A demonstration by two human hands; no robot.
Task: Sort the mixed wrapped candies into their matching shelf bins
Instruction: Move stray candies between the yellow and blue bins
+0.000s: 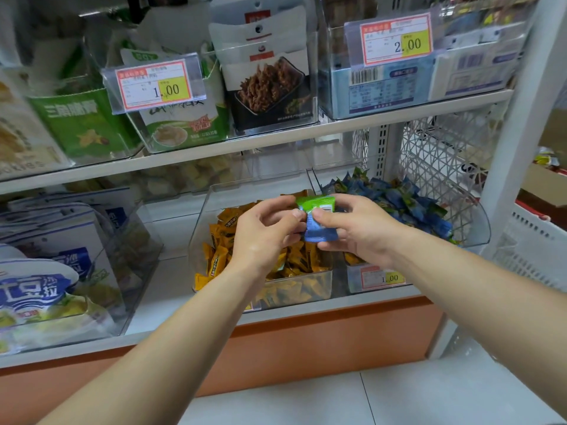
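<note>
Two bare forearms come into view, the left forearm (171,342) from about 7 o'clock and the right forearm (491,302) from about 4 o'clock, both uncovered right to the picture's edge. The left hand (264,237) and the right hand (359,228) are bare too, slim-fingered, with short, plain nails showing on both thumbs near the centre.
</note>
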